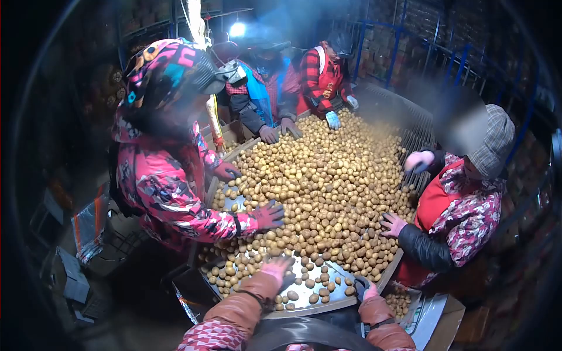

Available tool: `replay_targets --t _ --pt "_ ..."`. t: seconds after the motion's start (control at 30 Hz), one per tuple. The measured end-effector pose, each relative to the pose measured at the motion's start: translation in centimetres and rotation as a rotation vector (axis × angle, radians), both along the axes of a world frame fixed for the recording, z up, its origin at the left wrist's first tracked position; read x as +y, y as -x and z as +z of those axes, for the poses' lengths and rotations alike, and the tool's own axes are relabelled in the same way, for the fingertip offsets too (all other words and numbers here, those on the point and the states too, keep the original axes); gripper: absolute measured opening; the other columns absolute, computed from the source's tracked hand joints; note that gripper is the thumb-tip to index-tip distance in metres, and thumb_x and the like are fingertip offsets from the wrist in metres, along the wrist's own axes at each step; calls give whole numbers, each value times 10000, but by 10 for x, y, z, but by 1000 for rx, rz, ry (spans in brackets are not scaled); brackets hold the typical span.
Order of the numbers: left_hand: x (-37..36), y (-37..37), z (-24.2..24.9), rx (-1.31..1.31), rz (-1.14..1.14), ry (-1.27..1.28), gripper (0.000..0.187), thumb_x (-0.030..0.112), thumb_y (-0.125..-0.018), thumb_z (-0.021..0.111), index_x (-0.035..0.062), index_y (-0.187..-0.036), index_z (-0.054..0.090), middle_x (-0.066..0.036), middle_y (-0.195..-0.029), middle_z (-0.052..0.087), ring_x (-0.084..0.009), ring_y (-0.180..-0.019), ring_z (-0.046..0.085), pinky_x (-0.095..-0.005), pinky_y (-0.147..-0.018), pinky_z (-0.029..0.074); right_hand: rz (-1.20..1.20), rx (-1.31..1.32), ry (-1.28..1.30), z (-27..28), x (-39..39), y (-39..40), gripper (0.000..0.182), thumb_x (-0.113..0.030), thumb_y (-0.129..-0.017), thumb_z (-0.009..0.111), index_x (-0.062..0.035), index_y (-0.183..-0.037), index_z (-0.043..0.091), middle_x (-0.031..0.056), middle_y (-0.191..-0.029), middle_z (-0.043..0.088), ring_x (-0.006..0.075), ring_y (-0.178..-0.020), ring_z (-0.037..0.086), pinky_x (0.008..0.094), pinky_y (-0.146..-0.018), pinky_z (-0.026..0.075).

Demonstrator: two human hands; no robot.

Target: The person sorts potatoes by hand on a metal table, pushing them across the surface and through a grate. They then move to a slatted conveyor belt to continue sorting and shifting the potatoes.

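Note:
A broad pile of potatoes (319, 193) covers most of a metal-topped sorting table (303, 268). My left hand (278, 270), in a pink and dark glove, rests at the near edge of the pile with its fingers apart. My right hand (367, 289), gloved alike, is at the table's near right rim, beside a few loose potatoes (324, 281). Its dark fingers look loosely bent and partly spread, and I make out nothing held in them. Bare metal shows between my hands, with scattered potatoes on it.
Co-workers in a pink patterned jacket (167, 175) on the left and a checked cap (494, 137) on the right reach over the pile. Two more people (319, 82) work at the far side. A cardboard box (442, 322) and more potatoes (398, 301) are at lower right.

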State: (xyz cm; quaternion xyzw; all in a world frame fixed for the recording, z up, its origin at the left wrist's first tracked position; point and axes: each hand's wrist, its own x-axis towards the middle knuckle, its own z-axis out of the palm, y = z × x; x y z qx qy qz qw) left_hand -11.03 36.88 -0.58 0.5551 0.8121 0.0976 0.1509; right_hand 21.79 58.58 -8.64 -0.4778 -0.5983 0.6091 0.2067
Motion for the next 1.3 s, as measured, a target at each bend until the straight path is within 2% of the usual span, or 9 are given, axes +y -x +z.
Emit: replay_targets --t 0.33,0.43,0.53,0.67,0.83,1.0,1.1,1.2,1.3 --pt "-81 -49 -12 115 507 28 743 615 -871 610 246 -1501 470 -171 -1574 403 -399 -1507 263 -641 -1192 185 16 62 -91 -30 6 -6 305 -54 -967 642 -7 -1268 664 87 -1102 729 166 -1000 682 297 -895 531" --pt "-66 -76 3 80 170 -51 708 593 -874 621 234 -1471 496 -145 -1573 392 -373 -1519 230 -613 -1202 170 -240 518 309 -91 74 -35 361 -259 -1002 640 -76 -1312 638 48 -1056 714 186 -877 685 335 -800 563" --pt "-61 -83 -6 60 64 -92 651 578 -889 609 236 -1438 531 -136 -1549 419 -352 -1510 248 -613 -1202 154 -566 776 296 -12 129 -82 399 -302 -1008 606 -88 -1344 613 51 -1126 693 203 -955 664 355 -859 541" --pt "-66 -70 -19 79 71 -73 661 595 -876 614 227 -1421 549 -146 -1540 431 -359 -1474 297 -643 -1187 154 -678 903 261 55 160 -103 450 -359 -1017 560 -104 -1387 580 55 -1219 665 226 -1059 636 382 -937 511" --pt "-48 -73 -17 180 -297 -161 703 614 -819 671 249 -1410 563 -147 -1510 430 -387 -1422 339 -632 -1143 220 -822 868 424 16 117 -69 515 -429 -1027 503 -124 -1441 539 61 -1336 630 254 -1190 601 415 -1035 474" --pt "-47 -29 11 167 -69 -145 782 672 -767 696 255 -1414 560 -158 -1541 419 -380 -1473 300 -652 -1188 151 -797 790 572 -17 81 -53 568 -486 -1035 457 -141 -1483 506 65 -1430 602 277 -1294 573 442 -1113 445" --pt "-68 1 -26 189 76 -92 785 693 -789 667 265 -1436 547 -156 -1604 347 -384 -1505 259 -635 -1189 173 -346 1103 600 -67 87 -37 576 -406 -1046 456 -79 -1519 459 110 -1533 501 299 -1406 466 441 -1216 323" --pt "-88 -16 -28 153 181 -27 747 654 -825 655 246 -1440 546 -157 -1603 350 -381 -1508 251 -648 -1183 173 -652 599 275 -41 72 -22 470 -198 -1042 522 -71 -1493 499 111 -1311 626 215 -1181 582 364 -1047 461" --pt "-89 -31 2 13 280 105 764 605 -855 652 174 -1471 511 -179 -1605 342 -415 -1515 217 -644 -1200 139 -344 38 -33 6 30 -7 451 -156 -993 633 -127 -1440 577 81 -1242 581 144 -1124 485 349 -977 472"
